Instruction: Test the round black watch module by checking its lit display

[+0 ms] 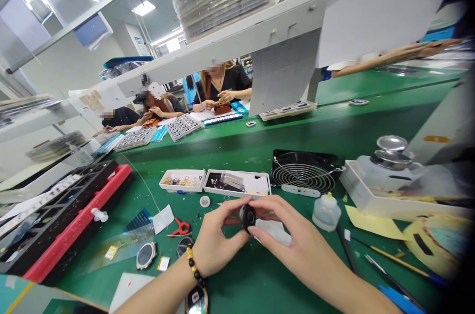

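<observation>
OK, we've got the round black piece [246,218] up on edge btwn both hands, held clear of the green surface [256,287]. Our L hand [217,239] is pinched on its near-left side, thumb low & fingers up top; our R hand [291,222] is closed on the opp. side, thumb tip at the lower rim, fingertips at the upper. Fine detail on the piece is too small to read from here. To do this well, we'd grip by the rim only, L hand as the steady one, R hand doing the small turns, w/ light, even pressure b/c a thin edge could slip or mark. Prob. best to tilt the face to the light & rest our wrists for less shake, esp. as a drop would land among loose bits. Just L of the L hand is the red-handled tool [180,228]; farther L & nearer us, a round watch-like unit [146,255], so we'd mind the L wrist's beaded bracelet [193,265] re: snagging. A pale sheet [273,231] shows under the R hand; beyond both hands is the white parts tray [237,183], & R of the R hand is a squeeze bottle [326,212], which we'd give elbow room.
</observation>
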